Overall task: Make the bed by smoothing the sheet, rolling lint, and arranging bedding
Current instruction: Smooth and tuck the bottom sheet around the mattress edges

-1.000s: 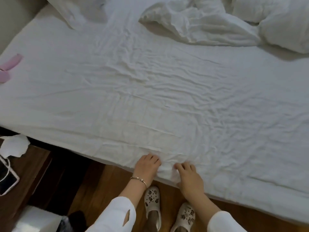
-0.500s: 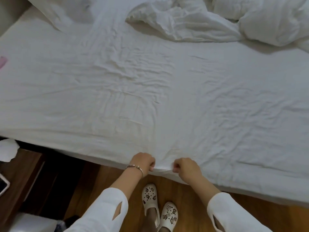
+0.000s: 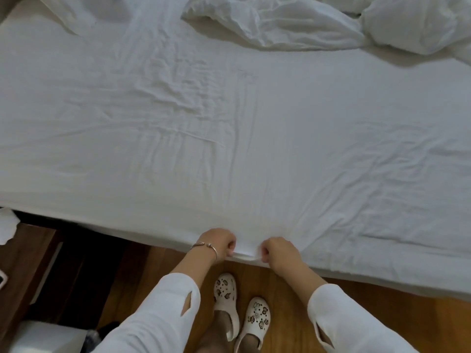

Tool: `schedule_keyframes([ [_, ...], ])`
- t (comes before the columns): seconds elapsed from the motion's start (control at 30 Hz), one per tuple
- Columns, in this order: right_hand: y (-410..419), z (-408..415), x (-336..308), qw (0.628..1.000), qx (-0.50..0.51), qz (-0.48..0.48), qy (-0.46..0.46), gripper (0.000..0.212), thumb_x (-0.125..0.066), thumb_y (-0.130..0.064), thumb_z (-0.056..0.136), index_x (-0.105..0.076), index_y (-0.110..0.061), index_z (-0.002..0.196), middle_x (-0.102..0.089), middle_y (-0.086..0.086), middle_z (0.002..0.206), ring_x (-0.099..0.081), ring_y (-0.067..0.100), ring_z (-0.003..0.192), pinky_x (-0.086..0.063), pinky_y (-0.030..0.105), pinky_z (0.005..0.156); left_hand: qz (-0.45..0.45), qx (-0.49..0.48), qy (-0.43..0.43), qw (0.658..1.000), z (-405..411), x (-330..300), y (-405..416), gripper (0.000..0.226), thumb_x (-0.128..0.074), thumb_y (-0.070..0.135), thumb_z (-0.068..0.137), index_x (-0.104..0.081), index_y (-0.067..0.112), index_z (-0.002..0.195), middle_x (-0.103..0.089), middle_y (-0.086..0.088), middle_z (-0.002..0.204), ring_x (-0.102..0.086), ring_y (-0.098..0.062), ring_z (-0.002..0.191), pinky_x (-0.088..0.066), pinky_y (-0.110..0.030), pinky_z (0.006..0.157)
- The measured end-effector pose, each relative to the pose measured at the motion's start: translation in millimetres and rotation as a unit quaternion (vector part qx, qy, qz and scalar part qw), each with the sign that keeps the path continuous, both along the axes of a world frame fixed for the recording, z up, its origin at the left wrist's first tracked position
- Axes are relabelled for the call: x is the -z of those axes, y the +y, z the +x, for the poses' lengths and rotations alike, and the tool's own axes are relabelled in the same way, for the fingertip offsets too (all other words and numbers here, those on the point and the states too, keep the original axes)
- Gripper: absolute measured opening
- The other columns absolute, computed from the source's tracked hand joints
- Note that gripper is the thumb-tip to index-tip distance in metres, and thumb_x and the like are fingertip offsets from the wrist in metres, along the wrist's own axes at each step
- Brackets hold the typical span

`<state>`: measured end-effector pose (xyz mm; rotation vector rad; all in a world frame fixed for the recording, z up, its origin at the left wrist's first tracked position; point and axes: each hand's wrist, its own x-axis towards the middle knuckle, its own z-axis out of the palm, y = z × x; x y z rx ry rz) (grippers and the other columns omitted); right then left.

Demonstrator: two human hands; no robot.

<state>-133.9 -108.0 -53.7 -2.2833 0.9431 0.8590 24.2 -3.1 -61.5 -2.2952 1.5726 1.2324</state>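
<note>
A white sheet point(image 3: 254, 138) covers the mattress and is creased, most of all at the middle left. My left hand point(image 3: 219, 243), with a bracelet on the wrist, grips the sheet's near edge with curled fingers. A hand's width to its right, my right hand point(image 3: 279, 252) grips the same edge. The cloth between them is pulled taut over the mattress side. A crumpled white duvet point(image 3: 293, 24) lies bunched at the far side of the bed. A pillow point(image 3: 84, 11) lies at the far left corner.
A dark wooden bedside table point(image 3: 28, 253) stands at the left, with white tissue point(image 3: 7, 225) on it. A white box point(image 3: 48, 337) sits on the wooden floor at the bottom left. My feet in white clogs point(image 3: 239, 309) stand close to the bed.
Both hands went from fingers resting flat on the sheet's edge to curled grips on it. They drew the edge toward me, and the wrinkles in front of them are flatter.
</note>
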Motion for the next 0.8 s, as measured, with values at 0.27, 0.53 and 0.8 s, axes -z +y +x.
schedule_keyframes([
  [0.27,47.4,16.5,3.6,0.988,0.103,-0.071,-0.091,0.026,-0.055,-0.042,0.092,-0.056,-0.02,0.105,-0.051,-0.003,0.107,-0.047,0.017,0.106,-0.045,0.03,0.081,-0.158,0.201,-0.071,0.964,56.8,5.9,53.6,0.041,-0.071,0.022,0.075,-0.052,0.024,0.112,-0.055,0.002,0.12,-0.054,-0.021,0.107,-0.04,-0.031,0.092],
  [0.53,132.2,125.8,9.6,0.973,0.092,-0.05,-0.204,0.059,-0.075,-0.047,0.074,-0.051,-0.021,0.121,-0.047,-0.004,0.119,-0.042,0.016,0.11,-0.037,0.029,0.095,-0.182,0.169,-0.111,0.962,183.7,-0.4,127.7,0.084,-0.087,0.025,0.042,-0.047,0.034,0.116,-0.059,0.002,0.112,-0.06,-0.021,0.097,-0.052,-0.033,0.082],
  [0.8,151.7,190.9,18.4,0.977,0.057,-0.104,-0.179,0.037,-0.071,-0.017,0.081,-0.056,-0.012,0.114,-0.056,0.006,0.114,-0.051,0.027,0.107,-0.043,0.034,0.085,-0.2,0.108,-0.113,0.967,226.3,5.5,155.7,0.042,-0.092,0.035,0.044,-0.063,0.027,0.073,-0.061,0.008,0.083,-0.059,-0.015,0.08,-0.048,-0.022,0.061],
])
